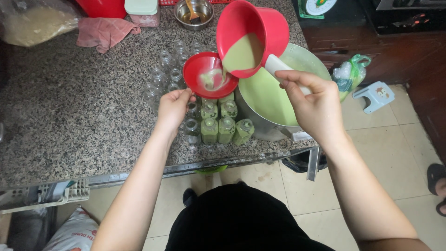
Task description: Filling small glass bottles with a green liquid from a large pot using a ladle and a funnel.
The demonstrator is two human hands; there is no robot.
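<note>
two bare hands work over a speckled stone counter (83,116). the right hand (313,104) is closed around the white handle of a red scoop (251,37), which is tilted so that a thin stream of pale green liquid runs from its lip into a red funnel (209,76). the left hand (174,107) has its fingers curled against the near rim of the funnel, steadying it from below and from the left. the funnel sits above a cluster of small bottles; which bottle it feeds is hidden under it. just in front of it, the filled bottles (225,128) stand in rows, green to the neck, while the empty clear bottles (169,74) stand behind and to the left. a large metal pot (267,132) of the same green liquid stands just beside the bottles on the right, under the scoop. farther back lie a pink cloth (104,32), a small steel bowl (194,14) and a lidded plastic tub (141,11). on the tiled floor to the right stands a little blue stool (374,95).
</note>
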